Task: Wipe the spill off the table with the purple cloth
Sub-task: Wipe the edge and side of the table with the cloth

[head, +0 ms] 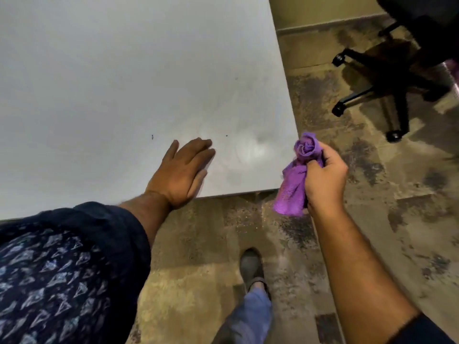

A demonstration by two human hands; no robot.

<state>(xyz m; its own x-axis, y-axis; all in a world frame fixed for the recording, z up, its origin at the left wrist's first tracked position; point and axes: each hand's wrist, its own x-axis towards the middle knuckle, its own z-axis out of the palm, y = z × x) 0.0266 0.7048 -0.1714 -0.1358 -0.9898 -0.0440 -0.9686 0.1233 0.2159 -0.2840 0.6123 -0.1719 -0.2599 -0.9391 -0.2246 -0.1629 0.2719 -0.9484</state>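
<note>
Down at the lower centre of the frame, the left hand (182, 171) lies flat and released on the grey table (111, 70), near its corner. Right of it, off the table edge, the right hand (325, 177) clenches the bunched purple cloth (296, 180). A faint wet sheen (253, 150) shows between the hands. An office chair (397, 78) stands at the upper right. No writing is legible anywhere.
</note>
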